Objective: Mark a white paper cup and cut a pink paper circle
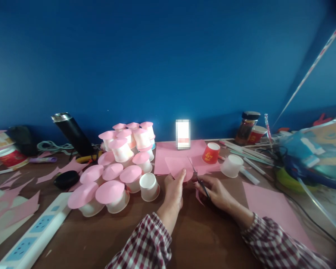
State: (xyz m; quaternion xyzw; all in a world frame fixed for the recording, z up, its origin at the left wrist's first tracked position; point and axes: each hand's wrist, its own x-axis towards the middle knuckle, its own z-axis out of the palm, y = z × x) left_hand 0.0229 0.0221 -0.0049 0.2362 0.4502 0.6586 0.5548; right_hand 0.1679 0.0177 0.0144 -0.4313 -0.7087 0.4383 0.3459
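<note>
My left hand (173, 190) grips a piece of pink paper (176, 166), its thumb lying on top near the lower edge. My right hand (215, 192) is closed around dark-handled scissors (202, 184), whose blades reach up to the right side of that paper. A narrow pink offcut hangs below the blades. Beyond both hands lies a larger pink sheet (162, 149). Left of my left hand is a bare white paper cup (149, 185), upside down. Several upturned cups topped with shallow pink paper cones (110, 191) are grouped farther left, some stacked.
A red cup (211, 153) and a white cup (232, 165) stand right of the sheet. At the left are a black flask (72, 132), a power strip (42, 228) and pink scraps (19, 209). A jar (246, 127), straws and another pink sheet (271, 209) are at right.
</note>
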